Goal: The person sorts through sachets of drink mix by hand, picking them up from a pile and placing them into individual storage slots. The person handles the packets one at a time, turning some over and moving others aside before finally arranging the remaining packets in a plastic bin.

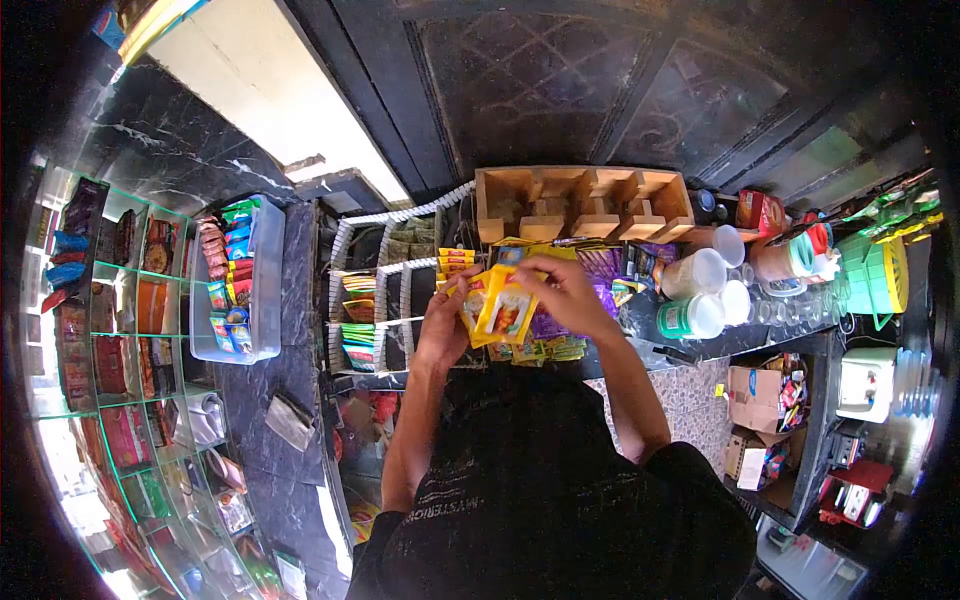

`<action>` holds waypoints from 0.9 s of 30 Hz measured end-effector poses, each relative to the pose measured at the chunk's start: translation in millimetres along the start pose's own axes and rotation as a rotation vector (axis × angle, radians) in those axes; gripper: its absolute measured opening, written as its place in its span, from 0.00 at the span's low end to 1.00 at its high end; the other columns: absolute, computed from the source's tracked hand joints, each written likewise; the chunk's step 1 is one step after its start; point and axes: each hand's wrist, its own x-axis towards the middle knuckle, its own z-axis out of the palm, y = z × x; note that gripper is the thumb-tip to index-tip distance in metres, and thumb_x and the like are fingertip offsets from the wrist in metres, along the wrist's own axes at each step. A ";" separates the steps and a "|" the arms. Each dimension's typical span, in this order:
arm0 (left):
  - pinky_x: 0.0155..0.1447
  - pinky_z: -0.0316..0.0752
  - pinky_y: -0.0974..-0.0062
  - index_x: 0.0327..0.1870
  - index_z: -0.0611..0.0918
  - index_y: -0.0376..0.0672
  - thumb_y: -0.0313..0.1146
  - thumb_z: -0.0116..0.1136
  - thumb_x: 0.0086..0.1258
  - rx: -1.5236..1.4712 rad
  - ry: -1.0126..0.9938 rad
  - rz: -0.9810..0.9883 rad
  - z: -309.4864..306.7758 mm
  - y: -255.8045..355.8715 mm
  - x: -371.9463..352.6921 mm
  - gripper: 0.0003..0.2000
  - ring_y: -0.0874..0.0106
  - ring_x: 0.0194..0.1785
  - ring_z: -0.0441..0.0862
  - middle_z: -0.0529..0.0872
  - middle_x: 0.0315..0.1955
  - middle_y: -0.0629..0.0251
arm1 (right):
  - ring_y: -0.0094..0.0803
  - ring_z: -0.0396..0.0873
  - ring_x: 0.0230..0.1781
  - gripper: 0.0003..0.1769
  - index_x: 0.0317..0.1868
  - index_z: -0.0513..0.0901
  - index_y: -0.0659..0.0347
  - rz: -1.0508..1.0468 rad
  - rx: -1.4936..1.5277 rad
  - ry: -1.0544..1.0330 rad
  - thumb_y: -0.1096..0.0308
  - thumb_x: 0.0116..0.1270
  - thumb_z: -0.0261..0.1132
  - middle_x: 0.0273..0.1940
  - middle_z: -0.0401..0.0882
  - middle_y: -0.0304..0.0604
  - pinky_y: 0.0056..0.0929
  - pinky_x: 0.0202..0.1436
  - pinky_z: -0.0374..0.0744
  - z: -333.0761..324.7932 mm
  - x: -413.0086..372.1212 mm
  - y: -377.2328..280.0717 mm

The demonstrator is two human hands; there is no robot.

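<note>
Yellow seasoning-style sachets with a food picture are fanned out between my two hands, above the counter. My left hand is closed on their left edge. With fingers bent, my right hand grips the top right corner of the front sachet. Behind and below the hands lie more sachets, among them purple packets and a yellow-green pile. Just left of my left hand stands a white wire rack, with green and red-topped sachets upright in its compartments.
A wooden compartment box stands at the back of the counter. Plastic jars and a green-yellow basket are to the right. On the left are a clear bin of packets and glass shelving. Cardboard boxes sit lower right.
</note>
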 end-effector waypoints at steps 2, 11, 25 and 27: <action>0.64 0.80 0.64 0.69 0.74 0.36 0.40 0.50 0.84 -0.024 -0.042 -0.023 9.1 2.7 -1.7 0.21 0.67 0.61 0.83 0.83 0.59 0.57 | 0.34 0.86 0.36 0.13 0.47 0.86 0.62 -0.098 -0.164 -0.034 0.60 0.74 0.67 0.38 0.87 0.47 0.32 0.42 0.81 15.6 -0.7 3.4; 0.65 0.79 0.69 0.71 0.72 0.37 0.33 0.51 0.84 0.168 -0.053 0.049 22.2 -3.0 -5.5 0.20 0.70 0.61 0.82 0.81 0.60 0.58 | 0.54 0.80 0.52 0.18 0.57 0.80 0.59 -0.233 -0.390 0.258 0.63 0.70 0.69 0.51 0.79 0.55 0.46 0.54 0.78 38.0 -3.2 19.3; 0.70 0.75 0.66 0.70 0.72 0.40 0.28 0.41 0.82 0.078 0.018 0.071 25.2 0.7 -3.6 0.18 0.68 0.66 0.78 0.75 0.67 0.58 | 0.62 0.59 0.75 0.64 0.79 0.60 0.56 -0.303 -0.732 -0.193 0.49 0.45 0.84 0.81 0.50 0.55 0.57 0.77 0.63 25.6 -19.6 4.0; 0.70 0.75 0.66 0.70 0.72 0.41 0.28 0.40 0.82 0.103 0.016 0.091 22.6 -0.4 -3.1 0.18 0.67 0.66 0.77 0.75 0.66 0.58 | 0.60 0.58 0.76 0.66 0.80 0.59 0.55 -0.297 -0.818 -0.219 0.50 0.41 0.85 0.81 0.50 0.53 0.58 0.77 0.62 24.9 -20.1 5.2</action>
